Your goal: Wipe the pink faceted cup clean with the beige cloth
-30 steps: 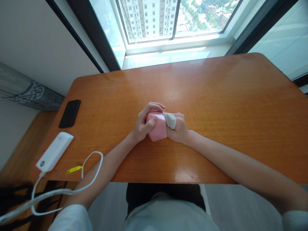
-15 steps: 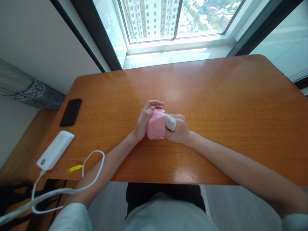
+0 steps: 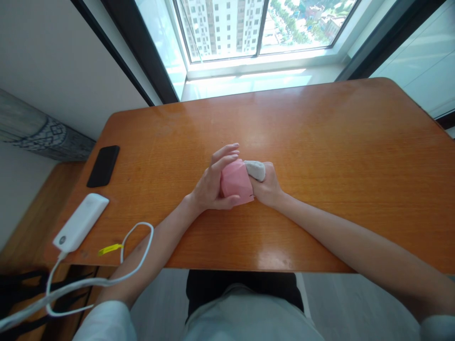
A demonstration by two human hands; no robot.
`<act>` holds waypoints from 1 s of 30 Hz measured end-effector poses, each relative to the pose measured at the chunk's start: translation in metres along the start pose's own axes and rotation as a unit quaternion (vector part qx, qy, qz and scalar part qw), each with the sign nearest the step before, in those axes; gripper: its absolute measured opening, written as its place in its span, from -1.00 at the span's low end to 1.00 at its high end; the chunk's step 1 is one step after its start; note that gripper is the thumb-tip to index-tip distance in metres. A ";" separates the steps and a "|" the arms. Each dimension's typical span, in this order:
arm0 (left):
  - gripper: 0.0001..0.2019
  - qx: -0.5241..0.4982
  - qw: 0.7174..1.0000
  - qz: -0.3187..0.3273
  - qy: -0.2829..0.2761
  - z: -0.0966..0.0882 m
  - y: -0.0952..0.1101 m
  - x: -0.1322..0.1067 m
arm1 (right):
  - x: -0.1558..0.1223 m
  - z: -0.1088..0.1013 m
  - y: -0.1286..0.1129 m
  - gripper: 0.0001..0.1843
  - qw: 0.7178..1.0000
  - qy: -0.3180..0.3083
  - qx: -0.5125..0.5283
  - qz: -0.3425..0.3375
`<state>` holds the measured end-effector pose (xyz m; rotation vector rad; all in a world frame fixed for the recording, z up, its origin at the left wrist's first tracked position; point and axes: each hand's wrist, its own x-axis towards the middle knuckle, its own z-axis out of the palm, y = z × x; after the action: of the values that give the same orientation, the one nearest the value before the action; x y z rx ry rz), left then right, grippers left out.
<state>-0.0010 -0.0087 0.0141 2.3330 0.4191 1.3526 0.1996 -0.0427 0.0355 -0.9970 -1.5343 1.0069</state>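
A pink faceted block (image 3: 236,181) sits on the orange wooden table between my hands, with its base near the tabletop. My left hand (image 3: 213,182) wraps it from the left, fingers spread across the upper side and thumb along the lower side. My right hand (image 3: 266,188) closes on a speckled grey-white lump (image 3: 255,170), which looks like a stone or sponge. That lump presses against the pink block's upper right side. My right palm hides the lump's lower part.
The orange wooden table (image 3: 327,142) has rounded corners. A black phone (image 3: 103,166) and a white power bank (image 3: 81,222) lie at its left, with a white cable (image 3: 137,246) and yellow tag (image 3: 109,249) running over my left forearm. A window lies beyond.
The pink block has turned and shifted right. My left fingers have spread wider over it. My right hand and the grey-white lump have moved slightly right and toward the block's upper edge.
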 end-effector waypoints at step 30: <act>0.02 0.115 0.990 0.052 -0.061 0.006 -0.005 0.001 | 0.013 -0.003 0.017 -0.64 0.970 0.080 0.161 0.165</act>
<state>0.0043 -0.0050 0.0103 2.6443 0.4432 1.2558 0.2026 -0.0253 0.0241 -1.0893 -1.0490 1.3259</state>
